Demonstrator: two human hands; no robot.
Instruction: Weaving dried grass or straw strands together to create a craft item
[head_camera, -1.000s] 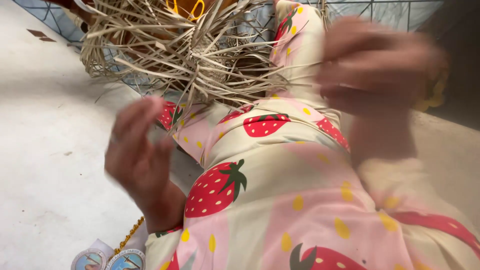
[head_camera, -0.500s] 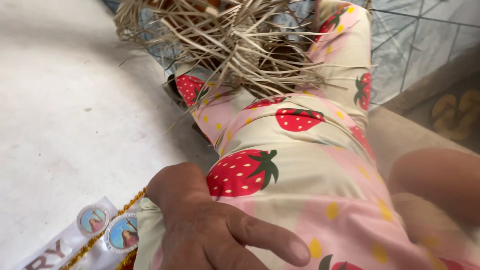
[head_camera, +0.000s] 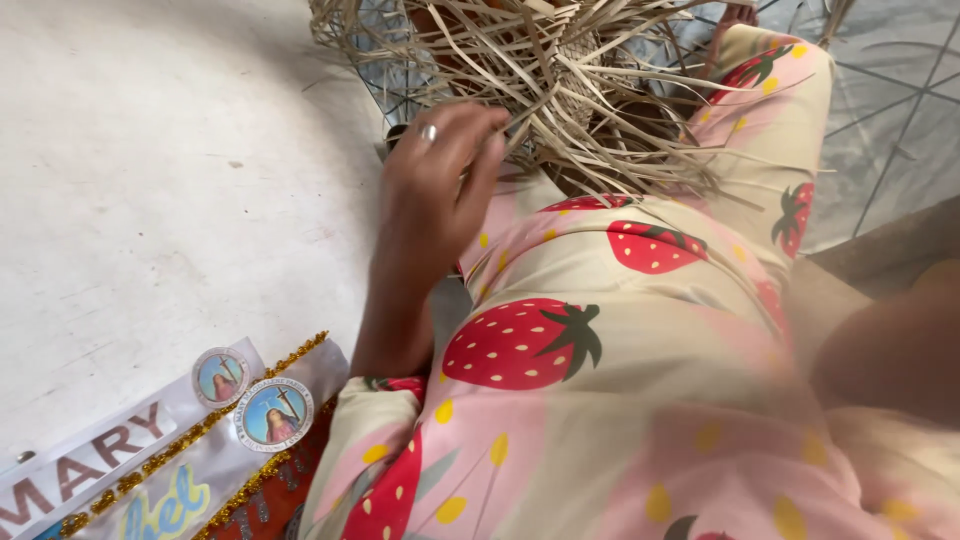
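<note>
Straw bundle, one hand touching

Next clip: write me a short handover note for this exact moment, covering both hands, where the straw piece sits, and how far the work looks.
Left hand: open, a ring on one finger, fingertips touching loose strands of the half-woven pale straw piece.
Right hand: only a blurred forearm shows at the right edge; its state cannot be told.
Straw piece: resting at the far end of the lap, on the strawberry-print pink and cream cloth, beside the grey concrete floor.
Done: a woven core is visible.
Left: many strands stick out unwoven.
</note>
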